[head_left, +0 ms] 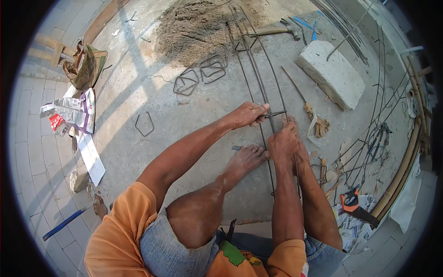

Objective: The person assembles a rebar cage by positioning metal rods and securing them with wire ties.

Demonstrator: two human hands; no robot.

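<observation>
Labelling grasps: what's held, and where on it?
Left hand grips the steel frame at the left end of a crosspiece. Right hand: hold can't be told.

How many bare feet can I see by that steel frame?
2. The left foot is on the concrete, toes close to the frame's left bar. The right foot is partly hidden behind the right hand.
</observation>
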